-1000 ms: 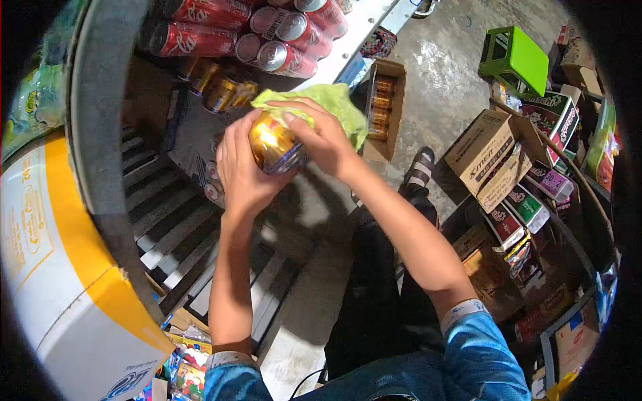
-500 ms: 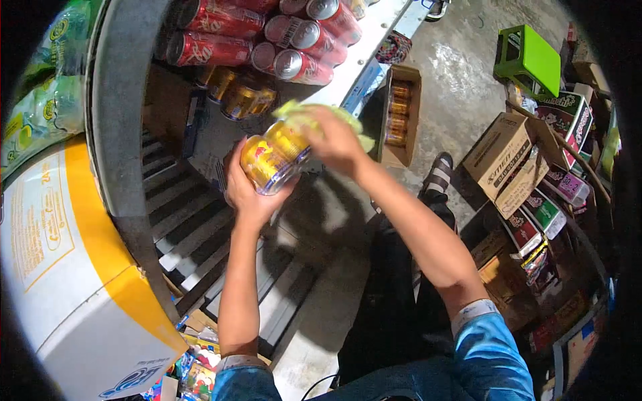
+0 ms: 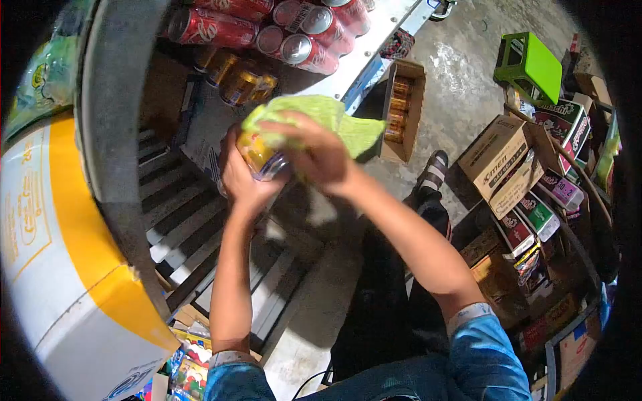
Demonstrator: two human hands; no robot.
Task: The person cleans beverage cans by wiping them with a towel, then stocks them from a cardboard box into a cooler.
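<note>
My left hand (image 3: 242, 175) is wrapped round a plastic-wrapped pack of yellow cans (image 3: 257, 155), held up in front of me and tilted. Over the top of the cans lies a lime-green cloth (image 3: 328, 120), gripped in my right hand (image 3: 314, 150) and pressed against the pack. Motion blurs the right-hand fingers, and the cloth hides much of the cans. Just beyond my hands, more gold cans (image 3: 239, 85) sit in shadow below red soda cans (image 3: 314, 50).
A carton of gold cans (image 3: 399, 110) stands on the floor near a green plastic stool (image 3: 531, 70). Cardboard boxes (image 3: 501, 160) crowd the right. At left are a white-and-yellow carton (image 3: 60, 267) and a slatted rack (image 3: 174, 200).
The cloth in my right hand has swept left and spread over the cans, covering one that showed before. My left hand keeps its hold. The view has shifted slightly.
</note>
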